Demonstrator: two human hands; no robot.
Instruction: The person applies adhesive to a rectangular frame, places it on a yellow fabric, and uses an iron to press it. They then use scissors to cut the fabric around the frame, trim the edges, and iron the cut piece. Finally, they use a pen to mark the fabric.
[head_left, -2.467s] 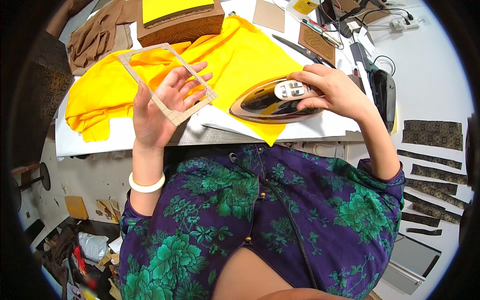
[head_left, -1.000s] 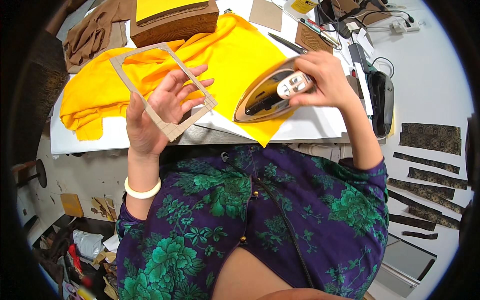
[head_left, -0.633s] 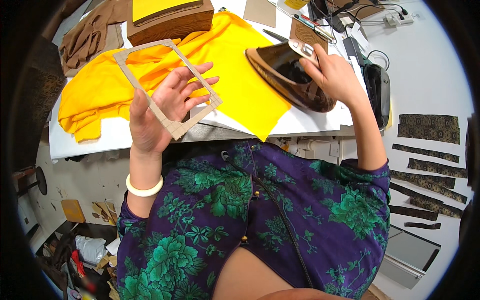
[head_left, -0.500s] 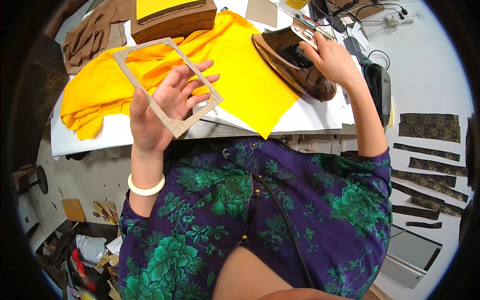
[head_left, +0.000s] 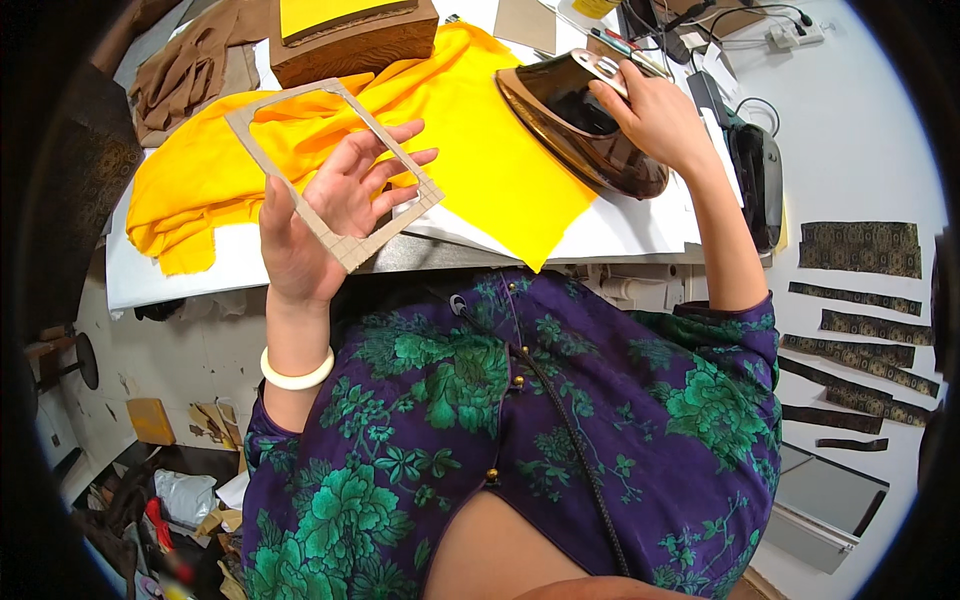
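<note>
Nearest, one purple garment point(head_left: 430, 400) with green flowers; one pale bangle point(head_left: 297, 382) at the left wrist.

Next, the left hand point(head_left: 340, 200), raised: we find its fingers spread behind a beige frame point(head_left: 350, 250), thumb against the frame's left bar, presumably to support thin bars evenly. The frame is tilted, above the near part of the bench point(head_left: 420, 252).

The right hand point(head_left: 650, 115) is curled around the handle of one dark, glossy iron point(head_left: 585, 125), likely to spare the fingers its body. The iron is tipped, nose leftward; whether it touches the yellow cloth point(head_left: 500, 150), we cannot tell. We record that cloth flat beside the iron, bunched leftward, over white sheeting point(head_left: 660, 225), perhaps laid for protection.

Farthest, one brown block point(head_left: 355, 55) and brown fabric point(head_left: 190, 75), seemingly set back to leave working room.
</note>
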